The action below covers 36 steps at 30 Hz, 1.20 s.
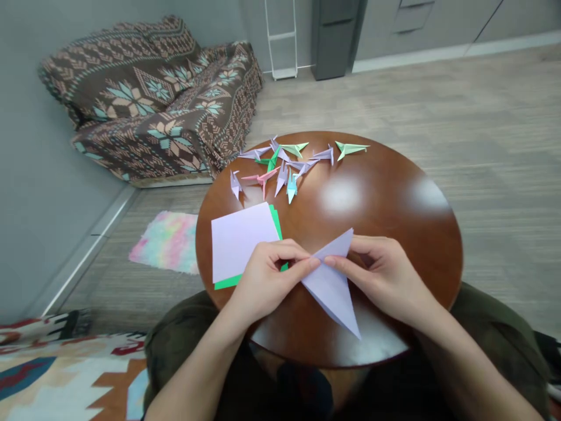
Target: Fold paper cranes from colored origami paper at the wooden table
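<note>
Between my hands is a lavender sheet of origami paper [335,292], folded into pointed flaps, one tip up and one angled down toward me. My left hand [276,275] pinches its left corner between thumb and fingertips. With thumb and fingers, my right hand [381,269] grips the upper right part, the thumb pressing near the middle. Left of the hands lies a stack of square paper [241,242], lavender on top with green sheets beneath. Several folded paper cranes [280,175] in lavender, green, pink and blue sit toward the table's far side.
The round brown wooden table [394,199] stands right before my knees. Beyond it to the left is a sofa [166,123] under a patterned cover. A fluffy pastel rug [169,242] lies on the floor; a white rack [283,52] stands by the far wall.
</note>
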Motion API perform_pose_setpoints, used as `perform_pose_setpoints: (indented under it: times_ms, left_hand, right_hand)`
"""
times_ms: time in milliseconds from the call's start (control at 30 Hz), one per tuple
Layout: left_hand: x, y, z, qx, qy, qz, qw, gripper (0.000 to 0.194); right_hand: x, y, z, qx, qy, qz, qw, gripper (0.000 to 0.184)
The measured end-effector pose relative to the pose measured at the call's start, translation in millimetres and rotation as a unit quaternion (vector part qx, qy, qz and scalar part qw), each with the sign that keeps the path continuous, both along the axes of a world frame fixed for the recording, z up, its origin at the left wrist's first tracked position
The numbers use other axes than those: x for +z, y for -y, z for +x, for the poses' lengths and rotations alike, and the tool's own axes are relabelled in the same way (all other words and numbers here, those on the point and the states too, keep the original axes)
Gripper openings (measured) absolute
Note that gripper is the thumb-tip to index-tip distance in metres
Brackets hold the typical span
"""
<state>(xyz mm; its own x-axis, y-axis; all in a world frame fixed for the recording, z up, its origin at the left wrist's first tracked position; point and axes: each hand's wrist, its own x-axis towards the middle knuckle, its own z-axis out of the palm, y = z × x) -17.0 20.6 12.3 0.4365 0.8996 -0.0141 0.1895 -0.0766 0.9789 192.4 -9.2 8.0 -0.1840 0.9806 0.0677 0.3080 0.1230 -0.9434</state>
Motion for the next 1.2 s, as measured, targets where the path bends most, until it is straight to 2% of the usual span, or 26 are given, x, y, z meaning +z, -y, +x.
perform_pose_setpoints:
  times_ms: [100,200,300,433,500,600,700,800,1033,1200]
  left_hand:
    - [2.6,2,6,0.02,0.002,-0.005,1.0,0.012]
    - [7.8,5,16,0.051,0.049,-0.008,0.997,0.009]
    - [10.7,6,21,0.059,0.101,-0.027,0.993,0.006]
    - [6.5,6,18,0.063,0.155,-0.064,0.984,0.009]
    - [4.2,6,14,0.049,0.182,-0.096,0.977,0.007]
    - [4.7,4,10,-0.007,0.213,-0.157,0.964,0.009]
    - [7.6,0,7,-0.065,0.217,-0.219,0.949,0.018]
    - [7.7,-3,6,-0.093,0.225,-0.251,0.937,0.029]
    - [1.6,-6,4,-0.1,0.237,-0.222,0.94,0.024]
    - [2.3,-8,0,-0.084,0.196,-0.154,0.965,0.011]
  right_hand:
    - [4.2,3,-1,0.046,-0.003,-0.05,0.998,0.032]
    - [9.4,7,-6,0.085,0.011,-0.078,0.993,0.032]
    - [13.2,11,-9,0.09,0.029,-0.098,0.991,0.032]
    - [15.7,13,-10,0.082,0.028,-0.118,0.989,0.034]
    - [17.2,13,-9,0.088,0.011,-0.136,0.987,0.035]
    - [20.4,14,-7,0.114,-0.027,-0.183,0.976,0.033]
    - [23.0,16,-3,0.141,-0.059,-0.223,0.963,0.029]
    - [23.8,17,-1,0.163,-0.073,-0.247,0.952,0.026]
    - [23.3,18,3,0.173,-0.078,-0.26,0.947,0.031]
    - [20.8,17,5,0.165,-0.059,-0.249,0.953,0.033]
